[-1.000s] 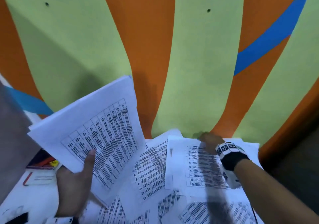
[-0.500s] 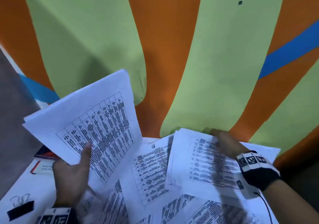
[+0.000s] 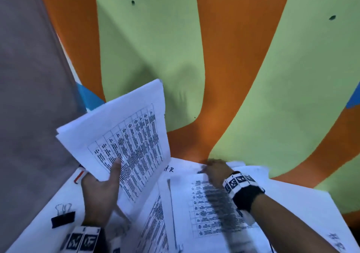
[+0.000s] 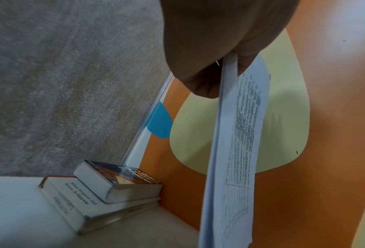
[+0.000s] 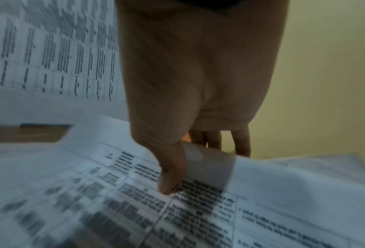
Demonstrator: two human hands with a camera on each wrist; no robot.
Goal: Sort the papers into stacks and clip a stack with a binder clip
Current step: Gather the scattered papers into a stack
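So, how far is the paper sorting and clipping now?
Partly sorted: the left hand holds a gathered stack. In hand: the right hand pinches the next sheet. Left: loose papers on the table, and the binder clip lies unused.

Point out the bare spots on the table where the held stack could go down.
Bare white table shows between the binder clip, the books and the left hand. Right of that hand, loose papers overlap under the right hand: crowded.
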